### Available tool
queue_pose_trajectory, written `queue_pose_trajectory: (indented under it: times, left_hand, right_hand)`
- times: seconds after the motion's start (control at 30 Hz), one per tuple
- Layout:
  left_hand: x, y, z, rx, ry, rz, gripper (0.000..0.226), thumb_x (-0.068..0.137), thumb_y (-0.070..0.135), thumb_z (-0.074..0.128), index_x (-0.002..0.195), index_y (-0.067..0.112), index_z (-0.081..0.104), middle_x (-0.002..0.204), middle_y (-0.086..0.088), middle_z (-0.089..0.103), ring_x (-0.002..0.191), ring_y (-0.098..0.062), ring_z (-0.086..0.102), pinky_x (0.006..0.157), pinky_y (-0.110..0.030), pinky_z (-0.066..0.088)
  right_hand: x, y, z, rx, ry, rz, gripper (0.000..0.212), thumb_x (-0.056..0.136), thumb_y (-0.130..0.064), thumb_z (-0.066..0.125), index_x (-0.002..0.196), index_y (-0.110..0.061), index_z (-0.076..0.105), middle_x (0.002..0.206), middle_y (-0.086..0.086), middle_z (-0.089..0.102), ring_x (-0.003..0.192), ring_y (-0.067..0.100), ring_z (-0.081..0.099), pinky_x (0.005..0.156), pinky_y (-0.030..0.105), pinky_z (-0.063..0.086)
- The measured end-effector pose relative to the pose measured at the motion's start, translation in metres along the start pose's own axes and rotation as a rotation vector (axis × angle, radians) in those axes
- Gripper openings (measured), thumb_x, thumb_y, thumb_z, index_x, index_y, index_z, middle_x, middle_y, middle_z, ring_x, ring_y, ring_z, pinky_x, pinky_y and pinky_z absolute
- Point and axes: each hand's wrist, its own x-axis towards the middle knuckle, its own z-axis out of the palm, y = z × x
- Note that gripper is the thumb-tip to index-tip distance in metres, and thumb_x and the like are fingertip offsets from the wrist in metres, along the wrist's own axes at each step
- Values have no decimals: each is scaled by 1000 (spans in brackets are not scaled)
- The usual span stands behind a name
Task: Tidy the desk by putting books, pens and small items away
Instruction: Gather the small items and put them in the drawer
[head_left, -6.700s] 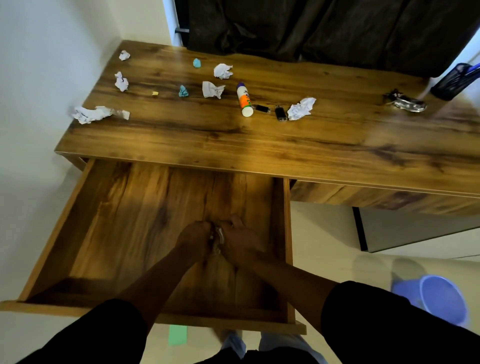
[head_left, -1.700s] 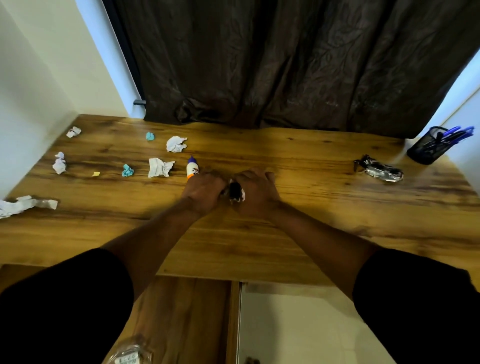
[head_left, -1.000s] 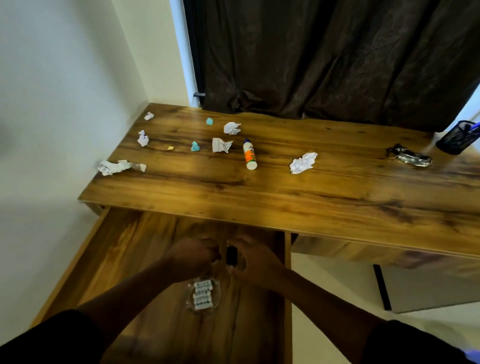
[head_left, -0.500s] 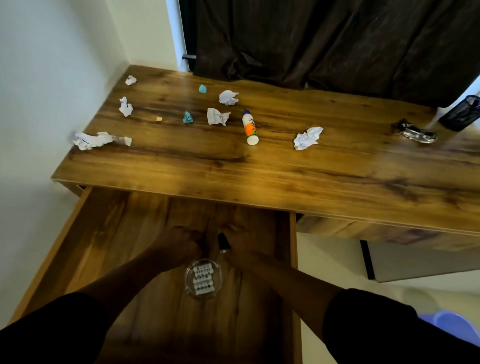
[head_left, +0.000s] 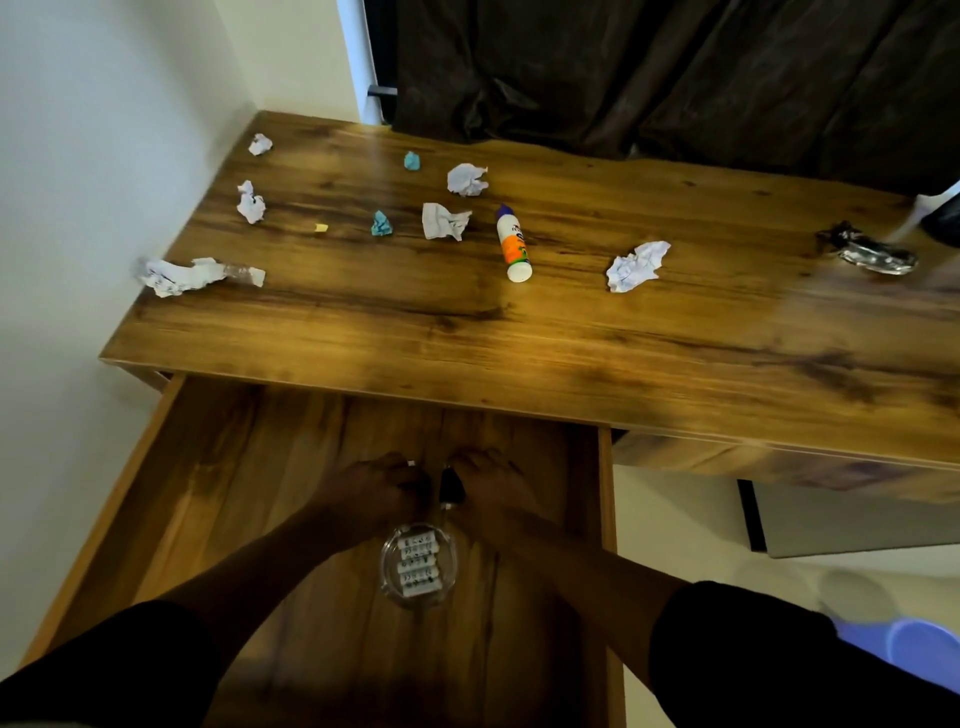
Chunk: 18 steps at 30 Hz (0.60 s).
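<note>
Drawer (head_left: 218, 499) | my right hand (head_left: 491, 486) pinches small dark item (head_left: 451, 486); left hand (head_left: 379, 491) grip unclear | risk: item dropping onto glass dish (head_left: 418, 566).

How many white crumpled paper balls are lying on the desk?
6: far left corner; left edge; long one hanging over the near-left edge; by the curtain; left of the glue bottle; right of it. Teal scraps excluded.
</note>
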Motion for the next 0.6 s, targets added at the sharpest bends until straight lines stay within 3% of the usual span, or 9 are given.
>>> queue_pose_trajectory:
  times: [0.1, 0.2, 0.3, 0.4, 0.5, 0.6]
  left_hand:
    - [-3, 2, -3, -23, 54, 17, 41, 77, 33, 81, 115, 37, 66, 130, 12, 61, 116, -17, 57, 70, -27, 57]
    - [0, 4, -16, -43, 172, 29, 29, 83, 38, 71, 111, 32, 67, 121, 8, 65, 105, -17, 62, 67, -31, 57]
    - [11, 4, -42, -65, 365, 19, 23, 91, 38, 57, 107, 27, 70, 118, 5, 65, 102, -18, 63, 66, -30, 54]
    - [34, -1, -76, -70, 531, -59, 29, 96, 35, 51, 109, 22, 73, 120, 2, 66, 109, -21, 59, 78, -33, 53]
    - [62, -17, -106, -127, 511, -204, 39, 80, 37, 65, 118, 30, 64, 127, 1, 61, 114, -25, 56, 86, -40, 54]
    - [90, -32, -135, -177, 333, -353, 65, 75, 61, 61, 134, 38, 45, 148, -3, 46, 133, -33, 46, 100, -50, 47]
  right_hand:
    - [-5, -1, -6, 24, 8, -7, 73, 83, -38, 72, 148, -25, 42, 157, -1, 39, 141, 26, 37, 108, 46, 43]
    - [-13, -2, -18, 26, 45, -15, 58, 92, -45, 62, 144, -27, 46, 153, 0, 42, 137, 25, 42, 106, 42, 45]
    - [-17, -4, -37, 15, 154, -22, 38, 99, -45, 46, 131, -26, 56, 137, -1, 54, 118, 23, 59, 90, 39, 52]
    - [-14, -4, -65, 62, 339, -73, 40, 97, -45, 36, 118, -27, 64, 118, -1, 66, 105, 19, 64, 84, 34, 52]
    - [1, 1, -102, 96, 483, -63, 33, 96, -42, 44, 111, -25, 68, 104, -1, 71, 91, 19, 67, 75, 30, 48]
    - [31, 12, -140, 65, 562, 6, 25, 96, -39, 54, 108, -24, 69, 102, 1, 73, 89, 22, 69, 74, 32, 51]
